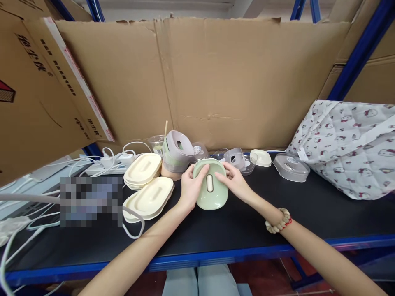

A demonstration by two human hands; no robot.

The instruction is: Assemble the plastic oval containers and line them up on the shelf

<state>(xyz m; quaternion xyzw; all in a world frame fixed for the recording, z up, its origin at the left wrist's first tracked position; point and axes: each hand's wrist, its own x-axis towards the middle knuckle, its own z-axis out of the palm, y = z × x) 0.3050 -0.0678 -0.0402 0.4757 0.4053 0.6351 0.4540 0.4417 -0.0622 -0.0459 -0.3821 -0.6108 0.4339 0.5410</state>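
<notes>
A light green plastic cover (213, 200) with rounded corners is held up over the middle of the black tabletop (247, 224). Through its oval slot shows a cream-coloured piece (210, 183). My left hand (190, 185) grips the cover's left side, thumb on the face and fingers behind. On the opposite edge, my right hand (237, 181) is closed with its thumb on top. Left of my hands lie two stacks of cream lids, a rear stack (142, 169) and a front stack (149, 202). Behind my left hand, lilac and green covers (179, 149) are piled up.
Clear plastic lids (247, 164) and a cream lid (261, 158) lie along the cardboard wall (216, 82). Farther right are another clear lid (291, 166) and a patterned quilted bag (348, 152). White cables (37, 230) and a power strip (106, 164) crowd the left.
</notes>
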